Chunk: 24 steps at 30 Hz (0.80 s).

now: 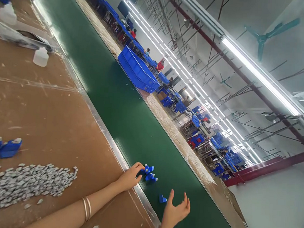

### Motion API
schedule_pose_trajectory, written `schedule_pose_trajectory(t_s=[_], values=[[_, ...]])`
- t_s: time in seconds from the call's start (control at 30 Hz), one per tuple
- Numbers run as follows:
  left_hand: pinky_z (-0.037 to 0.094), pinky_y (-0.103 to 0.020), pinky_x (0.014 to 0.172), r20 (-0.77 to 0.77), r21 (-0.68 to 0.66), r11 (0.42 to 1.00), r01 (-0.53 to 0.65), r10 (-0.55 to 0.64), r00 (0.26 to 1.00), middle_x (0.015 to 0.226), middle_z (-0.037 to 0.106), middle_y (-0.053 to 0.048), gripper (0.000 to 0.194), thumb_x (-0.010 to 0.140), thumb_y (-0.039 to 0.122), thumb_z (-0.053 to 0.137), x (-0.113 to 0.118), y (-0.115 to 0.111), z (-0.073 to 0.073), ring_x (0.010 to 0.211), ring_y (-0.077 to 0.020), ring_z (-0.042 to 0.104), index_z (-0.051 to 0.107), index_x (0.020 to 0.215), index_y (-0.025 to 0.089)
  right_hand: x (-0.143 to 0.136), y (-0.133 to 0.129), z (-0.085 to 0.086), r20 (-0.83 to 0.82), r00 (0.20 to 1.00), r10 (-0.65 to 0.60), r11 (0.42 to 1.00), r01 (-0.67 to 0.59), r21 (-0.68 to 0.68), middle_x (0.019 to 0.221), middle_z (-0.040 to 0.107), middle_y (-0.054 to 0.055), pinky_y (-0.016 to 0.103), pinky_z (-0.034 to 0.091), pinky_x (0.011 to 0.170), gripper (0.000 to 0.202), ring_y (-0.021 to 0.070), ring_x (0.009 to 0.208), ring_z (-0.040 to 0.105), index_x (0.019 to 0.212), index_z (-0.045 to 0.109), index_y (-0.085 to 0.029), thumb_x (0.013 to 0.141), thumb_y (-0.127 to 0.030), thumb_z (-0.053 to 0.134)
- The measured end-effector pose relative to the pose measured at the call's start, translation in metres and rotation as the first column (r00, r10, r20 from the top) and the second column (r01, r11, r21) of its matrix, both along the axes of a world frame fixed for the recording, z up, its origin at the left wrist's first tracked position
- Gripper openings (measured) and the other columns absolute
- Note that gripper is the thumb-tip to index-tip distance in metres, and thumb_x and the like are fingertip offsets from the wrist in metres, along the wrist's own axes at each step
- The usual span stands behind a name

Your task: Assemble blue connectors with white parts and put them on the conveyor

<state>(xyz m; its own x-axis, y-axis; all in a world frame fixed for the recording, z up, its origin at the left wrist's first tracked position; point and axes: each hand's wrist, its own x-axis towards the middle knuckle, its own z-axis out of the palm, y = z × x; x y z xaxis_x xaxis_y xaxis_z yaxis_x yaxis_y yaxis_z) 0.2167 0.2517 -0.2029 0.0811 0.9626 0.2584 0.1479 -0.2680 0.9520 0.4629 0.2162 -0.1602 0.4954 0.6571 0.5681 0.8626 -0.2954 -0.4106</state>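
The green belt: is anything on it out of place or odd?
Only mildly: one blue piece lies alone near the right hand, apart from the cluster of blue pieces by the left hand. It looks like a stray, though that may be intended. Nothing else on the green belt stands out.

A smooth green belt (151,127) looks satiny (glossy at its far end) beside shiny metal edging (102,131). Small blue pieces (150,177) and the large crate (133,75) resemble plastic. The brown tabletop (45,111) is scuffed, a bottle (40,57) cloudy plastic, grey chips (36,184) matt.
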Motion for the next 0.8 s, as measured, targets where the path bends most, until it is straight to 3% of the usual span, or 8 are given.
schedule_pose_trajectory(t_s=[0.1,0.2,0.33,0.47,0.63,0.8], values=[[0.052,-0.033,0.088,-0.002,-0.016,1.000,0.005,-0.005,1.000,0.111,0.062,-0.008,0.030,0.081,0.008,0.051,0.001,0.000,0.001,0.098,-0.0221,0.065,0.065,0.106,0.019,0.032,-0.009,0.009,-0.015,0.995,-0.100,0.974,0.095,-0.204,0.149,0.039,0.016,0.060,0.035,0.110,0.056,0.0348,0.136,0.039,0.136,0.051,-0.020,0.091,-0.050,0.064],[0.052,-0.031,0.082,-0.019,-0.036,0.999,0.014,-0.015,1.000,0.108,0.063,-0.008,0.026,0.082,0.009,0.050,0.001,-0.001,0.004,0.091,-0.0210,0.066,0.066,0.102,0.018,0.044,-0.012,0.006,-0.003,0.999,0.035,0.906,-0.033,-0.421,0.131,0.057,0.011,0.050,0.045,0.104,0.037,0.0272,0.122,0.054,0.119,0.063,-0.018,0.091,-0.042,0.067],[0.051,-0.031,0.081,-0.032,-0.047,0.998,0.032,-0.033,0.999,0.101,0.064,-0.007,0.022,0.082,0.009,0.048,-0.001,-0.003,0.007,0.084,-0.0195,0.065,0.066,0.093,0.017,0.048,-0.013,0.004,0.039,0.989,0.145,0.820,-0.098,-0.564,0.114,0.064,0.007,0.044,0.051,0.094,0.026,0.0218,0.104,0.062,0.108,0.067,-0.018,0.093,-0.040,0.066],[0.051,-0.031,0.082,-0.018,-0.036,0.999,0.018,-0.019,1.000,0.090,0.065,-0.005,0.021,0.080,0.009,0.047,-0.004,-0.008,0.014,0.082,-0.0196,0.063,0.065,0.083,0.018,0.047,-0.021,0.006,0.071,0.977,0.202,0.811,-0.126,-0.572,0.104,0.065,0.005,0.041,0.053,0.088,0.025,0.0195,0.096,0.064,0.108,0.066,-0.018,0.094,-0.039,0.065],[0.051,-0.031,0.076,-0.004,-0.043,0.999,-0.022,0.022,1.000,0.079,0.065,-0.004,0.017,0.076,0.012,0.047,-0.010,-0.019,0.027,0.077,-0.0202,0.063,0.063,0.072,0.018,0.037,-0.036,0.003,0.062,0.960,0.272,0.842,-0.206,-0.498,0.091,0.066,0.002,0.036,0.054,0.083,0.018,0.0171,0.088,0.064,0.091,0.066,-0.017,0.091,-0.035,0.068],[0.051,-0.030,0.075,-0.021,-0.084,0.996,-0.025,0.023,1.000,0.077,0.067,-0.004,0.016,0.074,0.018,0.047,-0.027,-0.051,0.032,0.078,-0.0211,0.063,0.063,0.074,0.018,0.017,-0.044,-0.009,0.014,0.924,0.383,0.836,-0.339,-0.432,0.080,0.063,0.000,0.036,0.054,0.082,0.021,0.0153,0.081,0.063,0.079,0.063,-0.016,0.089,-0.033,0.071]])
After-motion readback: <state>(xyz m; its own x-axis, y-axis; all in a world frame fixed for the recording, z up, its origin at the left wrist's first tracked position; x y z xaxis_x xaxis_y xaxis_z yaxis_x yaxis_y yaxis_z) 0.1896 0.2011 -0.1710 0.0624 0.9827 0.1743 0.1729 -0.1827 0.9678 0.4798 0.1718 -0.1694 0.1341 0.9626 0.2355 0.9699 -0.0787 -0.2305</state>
